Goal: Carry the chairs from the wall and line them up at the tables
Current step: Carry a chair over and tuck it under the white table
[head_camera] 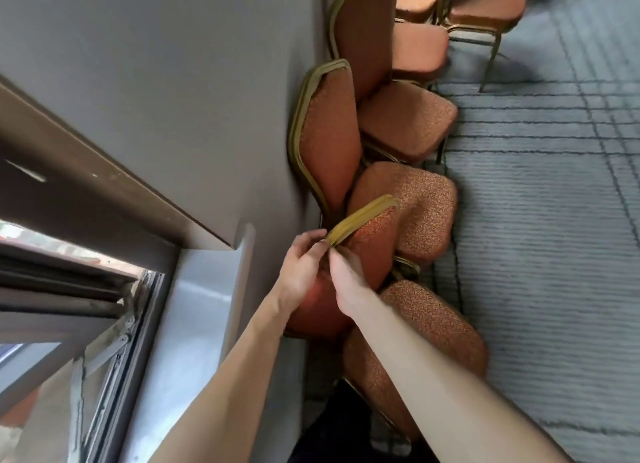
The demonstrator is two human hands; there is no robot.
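Observation:
Several red-orange padded chairs with gold metal frames stand in a row against the grey wall [194, 81]. The nearest chair's backrest [372, 241] has a gold top rail [360, 218], and both my hands are at the rail's near end. My left hand [303, 261] curls its fingers round the rail from the wall side. My right hand [348, 282] grips the same rail end from the seat side. Beyond it is another chair's backrest [329, 133] and several seats, such as one seat [412, 119] further along. The view is tilted sideways.
A brown window frame and open window [86, 289] fill the left. Grey-blue carpet with dark line patterns [554, 220] covers the floor right of the chairs. More chairs [485, 9] stand at the far end of the row.

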